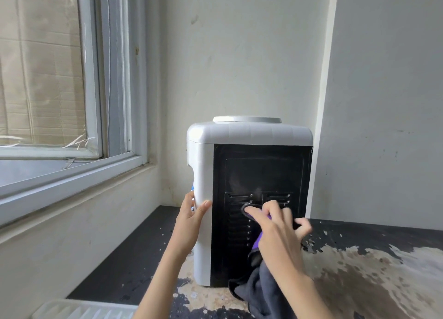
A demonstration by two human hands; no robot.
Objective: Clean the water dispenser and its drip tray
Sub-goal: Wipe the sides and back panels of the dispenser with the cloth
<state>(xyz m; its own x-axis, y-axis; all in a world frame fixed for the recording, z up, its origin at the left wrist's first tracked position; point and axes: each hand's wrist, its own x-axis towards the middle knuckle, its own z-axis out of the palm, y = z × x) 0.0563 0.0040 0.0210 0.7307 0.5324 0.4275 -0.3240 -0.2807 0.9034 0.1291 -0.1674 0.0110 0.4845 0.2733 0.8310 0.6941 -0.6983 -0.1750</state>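
Observation:
A white tabletop water dispenser [249,136] stands with its black vented back panel [261,175] turned toward me. My left hand [191,213] grips its left white side, thumb on the near corner. My right hand [275,225] presses a dark grey and purple cloth [261,287] against the vents of the black panel; the cloth's loose end hangs down to the table. A white ribbed drip tray [79,310] lies at the bottom left edge of the view. The taps on the dispenser's front are hidden.
The dispenser sits on a worn black table [374,266] with flaking paint, in a corner between two white walls. A window with a white frame [96,165] and sill runs along the left.

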